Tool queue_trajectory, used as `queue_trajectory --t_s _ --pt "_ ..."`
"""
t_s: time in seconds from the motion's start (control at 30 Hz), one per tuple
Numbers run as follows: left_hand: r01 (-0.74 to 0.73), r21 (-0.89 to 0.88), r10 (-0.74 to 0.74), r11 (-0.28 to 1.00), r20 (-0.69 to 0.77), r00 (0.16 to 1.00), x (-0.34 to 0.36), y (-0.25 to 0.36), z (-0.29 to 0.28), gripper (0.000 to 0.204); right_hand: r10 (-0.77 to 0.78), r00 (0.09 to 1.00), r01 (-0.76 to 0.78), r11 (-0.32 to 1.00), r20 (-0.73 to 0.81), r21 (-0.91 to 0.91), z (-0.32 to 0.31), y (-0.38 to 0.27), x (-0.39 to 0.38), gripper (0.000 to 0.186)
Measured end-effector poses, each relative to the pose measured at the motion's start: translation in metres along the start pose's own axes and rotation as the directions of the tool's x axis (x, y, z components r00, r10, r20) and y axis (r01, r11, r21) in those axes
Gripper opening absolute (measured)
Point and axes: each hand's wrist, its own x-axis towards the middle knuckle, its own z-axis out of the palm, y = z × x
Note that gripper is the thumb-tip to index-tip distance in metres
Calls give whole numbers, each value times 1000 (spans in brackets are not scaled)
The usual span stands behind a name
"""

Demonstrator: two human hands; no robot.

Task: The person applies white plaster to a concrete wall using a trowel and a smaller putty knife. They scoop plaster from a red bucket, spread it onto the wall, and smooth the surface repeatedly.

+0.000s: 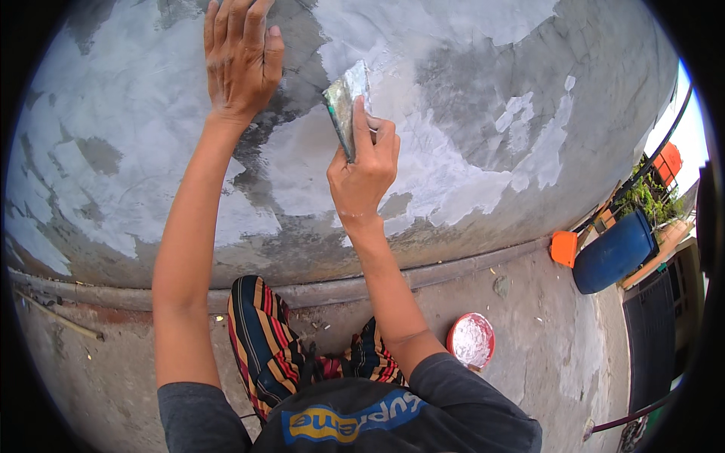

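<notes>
A grey wall (468, 83) fills the upper part of the head view, coated with uneven patches of white filler. My left hand (240, 64) lies flat against it at the upper left, fingers stretched out and holding nothing. In the middle, my right hand (366, 170) grips a putty knife (349, 98), its index finger pressed along the blade. The blade is smeared with white and touches or nearly touches the wall; exact contact is hard to tell. Its handle is mostly hidden in my fist.
On the concrete floor to my right stands a red bucket (492, 341) holding white paste. Farther right are a blue barrel (615, 253) and an orange container (563, 248). A stick (64, 317) lies at the left. A low ledge (332, 291) runs along the wall's foot.
</notes>
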Motion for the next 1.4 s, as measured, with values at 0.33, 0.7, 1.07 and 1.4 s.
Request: queue_trajectory --t_s 0.33,0.7,1.07,1.4 --pt "-91 -186 47 978 -229 972 -3 -16 14 43 209 950 -213 977 -231 7 -67 73 38 11" --pt "-105 -179 55 978 -264 963 -2 -12 12 44 75 990 -76 997 -118 -1 -4 -1 29 53" --pt "-95 -130 57 987 -273 960 -4 -14 14 43 296 944 -288 955 -147 73 -52 60 62 33" --pt "-60 -170 7 984 -298 955 -9 -16 17 42 82 987 -121 942 135 313 -11 -24 45 21"
